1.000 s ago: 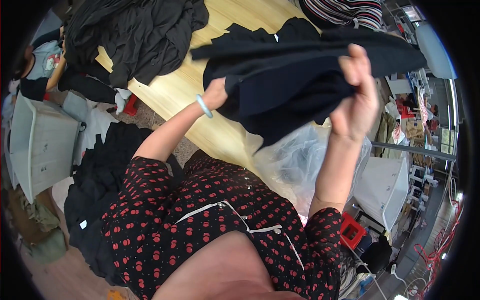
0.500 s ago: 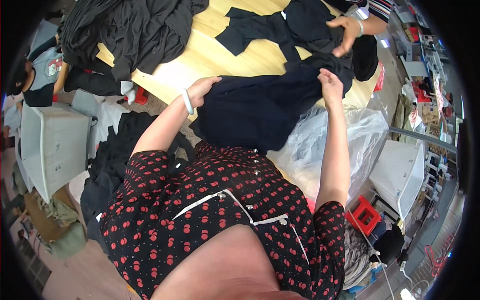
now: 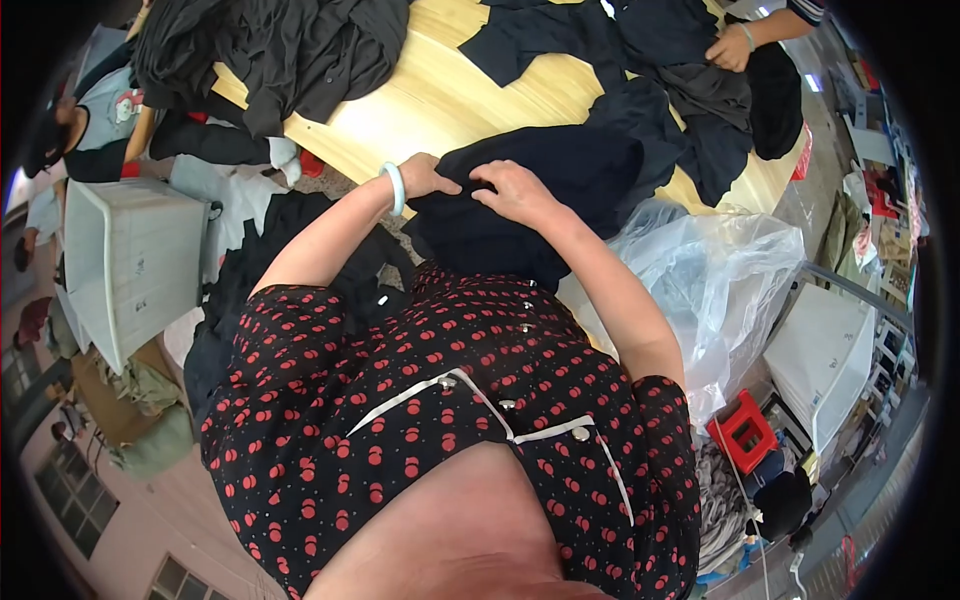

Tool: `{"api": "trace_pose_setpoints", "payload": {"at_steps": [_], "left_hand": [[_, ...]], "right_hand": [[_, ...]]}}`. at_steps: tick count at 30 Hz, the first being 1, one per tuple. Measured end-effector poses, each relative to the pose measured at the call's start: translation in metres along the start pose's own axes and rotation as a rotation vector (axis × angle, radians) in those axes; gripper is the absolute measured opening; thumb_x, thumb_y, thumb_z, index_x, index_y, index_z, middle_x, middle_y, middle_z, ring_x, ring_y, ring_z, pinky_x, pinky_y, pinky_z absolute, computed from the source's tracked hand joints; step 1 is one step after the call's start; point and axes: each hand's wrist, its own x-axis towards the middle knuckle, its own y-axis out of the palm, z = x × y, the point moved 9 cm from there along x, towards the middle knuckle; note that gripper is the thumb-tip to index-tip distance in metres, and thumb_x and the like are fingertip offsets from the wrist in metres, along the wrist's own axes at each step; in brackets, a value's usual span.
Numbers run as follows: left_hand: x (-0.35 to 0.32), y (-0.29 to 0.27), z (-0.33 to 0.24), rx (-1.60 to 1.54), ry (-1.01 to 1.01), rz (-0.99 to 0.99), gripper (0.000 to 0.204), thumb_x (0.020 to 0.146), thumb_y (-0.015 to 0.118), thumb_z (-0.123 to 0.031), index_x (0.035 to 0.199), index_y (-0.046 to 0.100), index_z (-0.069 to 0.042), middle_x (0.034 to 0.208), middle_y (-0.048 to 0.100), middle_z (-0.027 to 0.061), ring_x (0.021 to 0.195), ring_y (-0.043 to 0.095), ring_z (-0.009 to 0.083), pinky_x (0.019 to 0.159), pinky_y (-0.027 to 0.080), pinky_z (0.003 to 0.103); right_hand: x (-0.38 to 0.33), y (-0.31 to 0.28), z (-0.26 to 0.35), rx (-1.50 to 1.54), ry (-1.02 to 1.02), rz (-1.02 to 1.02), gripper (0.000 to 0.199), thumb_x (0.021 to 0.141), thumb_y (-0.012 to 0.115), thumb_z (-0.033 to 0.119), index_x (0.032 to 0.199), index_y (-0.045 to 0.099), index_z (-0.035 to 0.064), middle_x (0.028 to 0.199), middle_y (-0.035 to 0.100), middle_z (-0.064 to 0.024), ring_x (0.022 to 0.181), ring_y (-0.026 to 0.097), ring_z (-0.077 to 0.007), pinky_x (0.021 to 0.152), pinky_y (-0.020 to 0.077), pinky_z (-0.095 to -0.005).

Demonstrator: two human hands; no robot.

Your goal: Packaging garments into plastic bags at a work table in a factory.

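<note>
A dark navy garment (image 3: 560, 195) lies across the near edge of the wooden table and hangs down in front of me. My left hand (image 3: 425, 178), with a pale bangle on its wrist, grips the garment's upper left edge. Close beside it, my right hand (image 3: 515, 192) bends its fingers and thumb onto the same cloth in a pinch; the fold between them is too small to make out. Beyond lie more dark garments (image 3: 640, 130), some partly under the navy one.
Black clothes (image 3: 290, 60) are heaped on the wooden table (image 3: 440, 90) at far left. Another person's hand (image 3: 735, 48) rests on garments at far right. Clear plastic sheeting (image 3: 690, 270) bulges at right, above a red stool (image 3: 742, 432). A white bin (image 3: 135, 260) stands left.
My right hand has let go of the garment's right side and come left beside my left hand. The garment's right part has dropped onto the table. The other person's hand has moved right.
</note>
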Motion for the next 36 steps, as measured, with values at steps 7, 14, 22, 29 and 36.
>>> {"api": "trace_pose_setpoints", "payload": {"at_steps": [7, 14, 22, 29, 36], "left_hand": [[-0.013, -0.002, -0.011, -0.16, -0.116, 0.032, 0.026, 0.072, 0.063, -0.012, 0.091, 0.058, 0.004, 0.081, 0.062, 0.0108, 0.069, 0.059, 0.0144, 0.065, 0.048, 0.026], [-0.023, 0.014, -0.016, -0.365, -0.244, 0.11, 0.027, 0.072, 0.064, -0.017, 0.09, 0.058, 0.002, 0.083, 0.061, 0.0089, 0.07, 0.059, 0.0157, 0.066, 0.048, 0.025], [-0.022, 0.015, -0.011, 0.042, -0.196, 0.095, 0.036, 0.064, 0.067, -0.018, 0.089, 0.058, 0.006, 0.082, 0.061, 0.0121, 0.069, 0.058, 0.0164, 0.062, 0.046, 0.026], [-0.016, 0.01, -0.02, 0.029, -0.107, 0.019, 0.027, 0.068, 0.061, -0.012, 0.089, 0.057, 0.004, 0.08, 0.06, 0.0098, 0.067, 0.058, 0.0137, 0.06, 0.047, 0.024], [-0.025, 0.026, -0.043, -0.395, 0.032, 0.082, 0.021, 0.078, 0.056, -0.012, 0.094, 0.056, 0.0, 0.084, 0.06, 0.0059, 0.072, 0.057, 0.0107, 0.067, 0.046, 0.022]], "right_hand": [[-0.005, 0.01, -0.02, 0.257, 0.312, 0.2, 0.014, 0.075, 0.052, 0.015, 0.077, 0.055, 0.0022, 0.075, 0.058, -0.013, 0.076, 0.055, -0.0289, 0.068, 0.0428, -0.0339], [0.0, 0.01, -0.003, 0.248, 0.155, 0.171, 0.021, 0.074, 0.054, 0.019, 0.086, 0.057, 0.0022, 0.08, 0.057, -0.0139, 0.076, 0.054, -0.029, 0.068, 0.043, -0.0334], [-0.002, 0.007, 0.011, 0.148, 0.038, 0.134, 0.017, 0.076, 0.048, 0.011, 0.086, 0.056, 0.0006, 0.08, 0.055, -0.016, 0.077, 0.054, -0.0315, 0.07, 0.0429, -0.0377], [-0.005, -0.005, 0.016, 0.139, 0.12, 0.086, 0.017, 0.075, 0.044, 0.007, 0.086, 0.053, -0.0024, 0.083, 0.054, -0.021, 0.079, 0.053, -0.0356, 0.072, 0.0426, -0.0402], [-0.003, -0.018, 0.005, 0.185, 0.161, -0.027, 0.017, 0.074, 0.042, 0.003, 0.086, 0.051, -0.0026, 0.084, 0.053, -0.0221, 0.079, 0.052, -0.0374, 0.072, 0.0415, -0.0426]]}}
